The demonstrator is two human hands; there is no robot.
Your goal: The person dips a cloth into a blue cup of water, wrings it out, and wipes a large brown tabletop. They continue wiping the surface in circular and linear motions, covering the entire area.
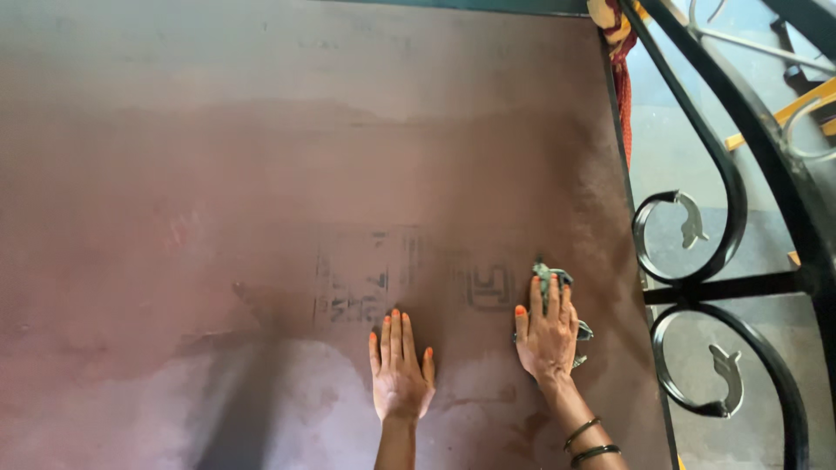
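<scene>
A large brown board [261,191] fills most of the view, with faint stamped markings near its middle and a paler dusty patch at the bottom. My left hand [400,365] lies flat on the board, fingers together, holding nothing. To its right, my right hand [547,331] presses a small dark grey-green cloth [552,278] against the board near the right edge. The cloth pokes out above my fingertips and at the side of my palm. Dark bangles circle my right wrist.
A black wrought-iron railing [723,218] with scroll shapes stands just right of the board's edge. A red and yellow cloth [616,43] hangs at the board's top right corner. Grey floor and a yellow object [801,104] show behind the railing.
</scene>
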